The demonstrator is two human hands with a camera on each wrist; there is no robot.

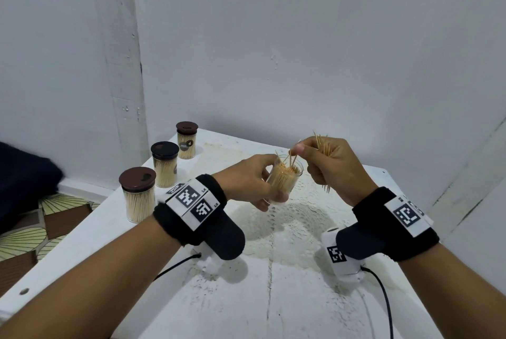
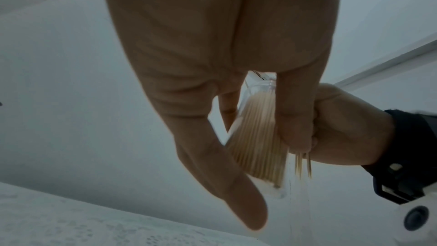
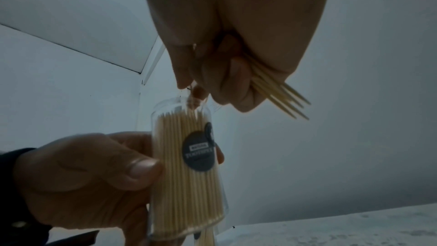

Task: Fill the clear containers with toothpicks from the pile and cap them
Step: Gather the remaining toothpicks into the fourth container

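Fingers [image 1: 262, 174] of the left hand [image 1: 246, 182] are wrapped around the uncapped clear container [image 1: 284, 181], held nearly upright, mouth tilted right. Toothpicks [image 1: 323, 147] are clenched in the right hand [image 1: 328, 166]. A dark label [image 3: 198, 151] is seen only in the right wrist view.

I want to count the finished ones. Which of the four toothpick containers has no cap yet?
The container in the left hand, the open container, held above the table. The three capped containers along the left edge wear brown lids.

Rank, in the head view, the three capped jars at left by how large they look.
1. Near jar, largest.
2. Middle jar.
3. Far jar, smallest.
Nearness to the camera likely explains the difference; their true sizes may be alike.
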